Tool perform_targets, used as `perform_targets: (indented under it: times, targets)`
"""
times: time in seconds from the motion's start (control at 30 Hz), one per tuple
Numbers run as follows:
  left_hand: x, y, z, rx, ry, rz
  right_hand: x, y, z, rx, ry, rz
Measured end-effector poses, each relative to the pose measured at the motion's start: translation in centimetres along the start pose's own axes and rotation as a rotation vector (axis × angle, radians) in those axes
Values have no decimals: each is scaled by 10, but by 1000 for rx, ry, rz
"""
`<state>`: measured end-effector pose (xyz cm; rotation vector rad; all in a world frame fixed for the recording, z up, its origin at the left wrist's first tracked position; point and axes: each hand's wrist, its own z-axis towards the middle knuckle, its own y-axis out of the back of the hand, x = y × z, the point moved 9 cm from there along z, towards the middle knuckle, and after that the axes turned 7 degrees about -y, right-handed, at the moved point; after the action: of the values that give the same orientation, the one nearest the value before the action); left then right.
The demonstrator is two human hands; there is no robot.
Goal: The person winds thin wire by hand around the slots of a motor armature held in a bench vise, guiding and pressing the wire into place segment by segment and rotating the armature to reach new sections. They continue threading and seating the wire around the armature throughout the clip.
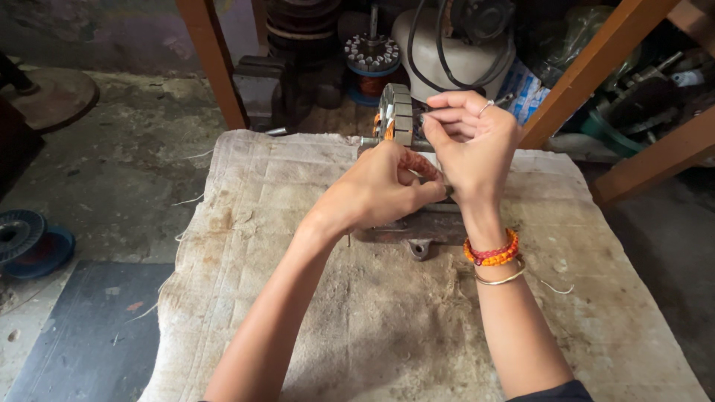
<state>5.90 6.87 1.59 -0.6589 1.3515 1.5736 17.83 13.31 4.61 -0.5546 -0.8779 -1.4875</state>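
On the cloth-covered tabletop [387, 327] my stator core [397, 113] stands upright on its mount. Left hand [376, 190] is closed low around it; right hand [471, 141] pinches something at its rim. I judge the winding work midway.

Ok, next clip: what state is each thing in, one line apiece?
Left hand: closed in a grip low on the stator.
Right hand: fingertips pinched at the stator's edge.
Stator: upright on edge, on a metal stand.
Cloth: spread flat, stained.
Bangles: on the right wrist.
Spool: lying flat on the floor.
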Motion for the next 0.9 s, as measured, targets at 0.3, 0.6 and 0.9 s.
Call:
perform_targets:
  times: [0.3, 0.6, 0.9]
  targets:
    - [0, -5, -2, 95, -24, -112, -10, -1, 6, 44, -31, 6]
    - [31, 80, -10, -173, -54, -261, -35, -11, 12, 189, -214, 284]
    - [47, 89, -12, -93, -130, -276, -28, -9, 11, 249, -150, 308]
